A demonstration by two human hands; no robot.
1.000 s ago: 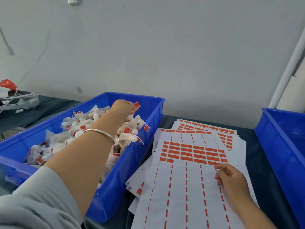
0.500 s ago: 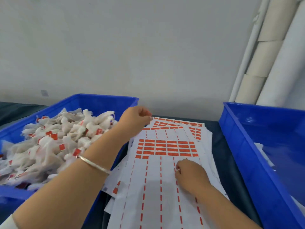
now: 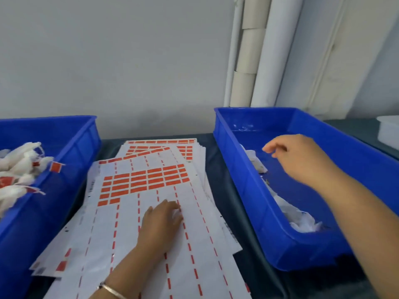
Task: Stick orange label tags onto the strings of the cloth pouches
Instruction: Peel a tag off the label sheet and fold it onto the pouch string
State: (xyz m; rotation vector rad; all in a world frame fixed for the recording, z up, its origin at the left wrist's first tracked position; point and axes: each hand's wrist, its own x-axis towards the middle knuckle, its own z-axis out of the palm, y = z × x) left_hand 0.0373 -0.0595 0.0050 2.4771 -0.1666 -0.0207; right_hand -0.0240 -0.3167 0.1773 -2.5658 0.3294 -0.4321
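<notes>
Step in hand looked like fetching the next untagged pouch [image 3: 257, 161], lying in the right bin [image 3: 241, 175]. Right hand [image 3: 302, 158] hovered over it, fingers loosely spread, holding nothing. Left hand [image 3: 160, 221] rested on the label sheet [image 3: 129, 212], fingers slightly curled; can't tell if it held a label. Next: pinch pouch, expose string.

left hand [image 3: 162, 221]: bare, no glove or ring visible
left wrist: thin silver-coloured bangle [image 3: 112, 290]
left forearm: bare, no sleeve in view
right hand [image 3: 300, 156]: bare, slightly blurred
right forearm: bare, no sleeve in view
</notes>
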